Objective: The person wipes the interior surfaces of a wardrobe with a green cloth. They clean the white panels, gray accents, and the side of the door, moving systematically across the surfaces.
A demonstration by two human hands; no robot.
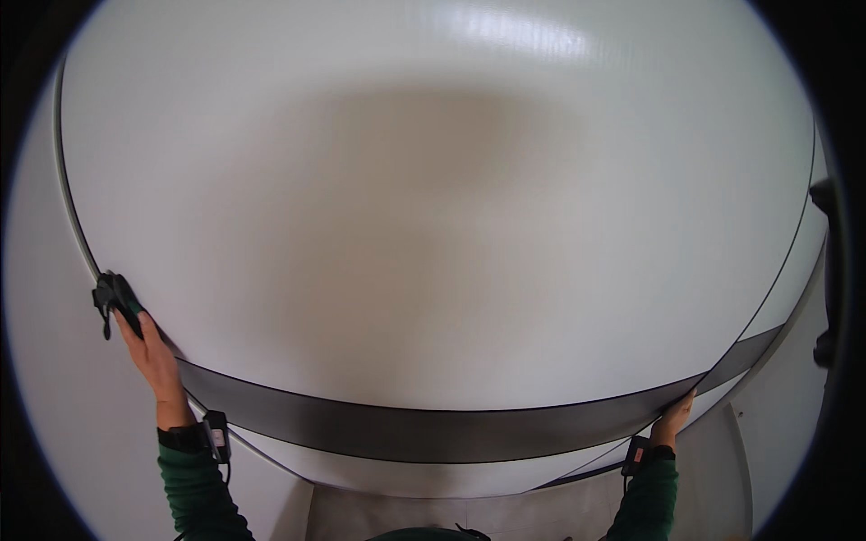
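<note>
A large white panel (433,270) with a wide grey band (440,433) across its lower part fills the view before me. At the left edge of the panel is my left hand (152,351), its fingers at a black strapped object (118,301) whose kind I cannot tell. My right hand (675,414) touches the right edge of the panel near the end of the grey band; its fingertips are partly hidden at that edge. Both wrists bear black straps with small black boxes, below which are green sleeves.
A pale wall or panel (61,379) stands on the left, and another pale surface (785,419) lies on the right. Tiled floor (406,510) shows below the white panel. Dark objects (825,270), too unclear to name, reach in at the far right rim.
</note>
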